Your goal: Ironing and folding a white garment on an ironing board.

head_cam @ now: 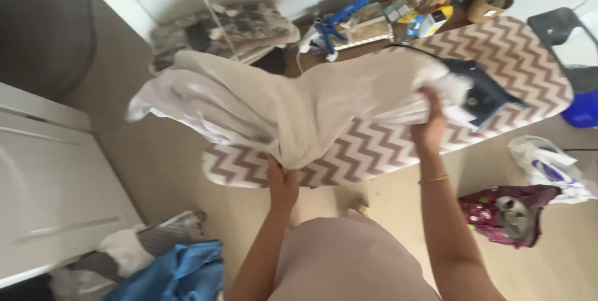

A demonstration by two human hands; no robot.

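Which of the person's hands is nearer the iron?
Right. The right hand grips the cloth just beside the iron; the left hand holds the cloth's near edge, farther away.

Iron (484,97) half under blurred cloth (293,105)

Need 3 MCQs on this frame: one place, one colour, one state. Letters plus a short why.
1. Where does the dark blue iron sit?
A. on the chevron-patterned ironing board
B. on the floor
C. on the white cabinet

2. What colour is the bangle on the right wrist?
A. silver
B. gold
C. black

3. What is the left hand doing?
A. hanging free
B. holding the iron
C. gripping the white cloth

Answers: A, the iron rests on the board's far end; B, the band is yellow-gold; C, the fingers pinch the cloth's near edge, while the right hand grips its other end.
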